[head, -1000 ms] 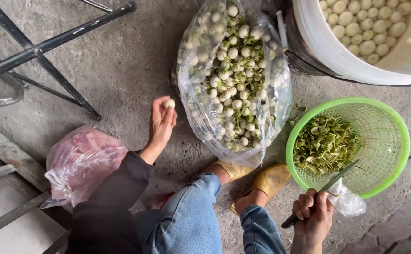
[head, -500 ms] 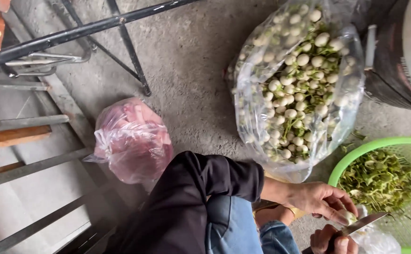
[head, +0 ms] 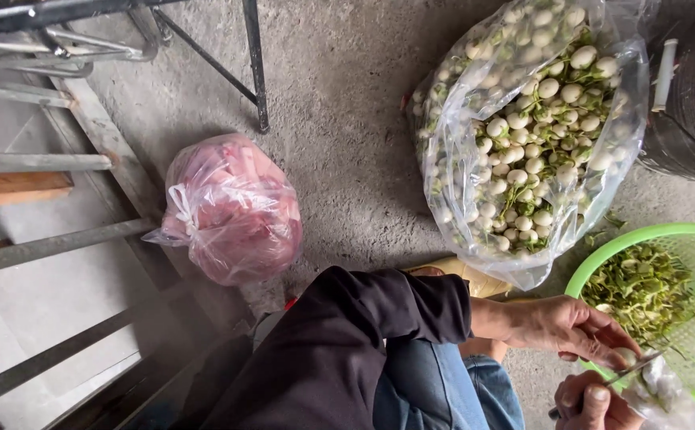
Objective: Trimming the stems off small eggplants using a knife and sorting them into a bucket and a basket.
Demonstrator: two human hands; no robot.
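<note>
**Small white eggplant held to a knife beside a green basket**

Seen from above, a seated person works low over a rough concrete floor (head: 339,119). The left hand (head: 566,326) pinches a small white eggplant (head: 624,356) between fingertips and thumb, closed snugly around it, just at the near rim of a green plastic mesh basket (head: 578,275). The right hand (head: 594,402) is wrapped around the handle of a thin knife (head: 630,370), its blade touching the eggplant.

The eggplant looks light, round, smooth and firm, its waxy skin likely a little slippery; it is best pinched across its middle, leaving the stem end free for the blade. The basket, stiff but light, holds a springy heap of green stem trimmings (head: 642,287).

Beyond the basket, a large clear plastic bag (head: 459,103) sags open, full of similar white eggplants with green caps; it looks soft-walled and heavy. Left of the basket, well apart, sits a knotted pink plastic bag (head: 232,207), crinkled and thin. A dark metal frame (head: 253,64) stands further off.
</note>
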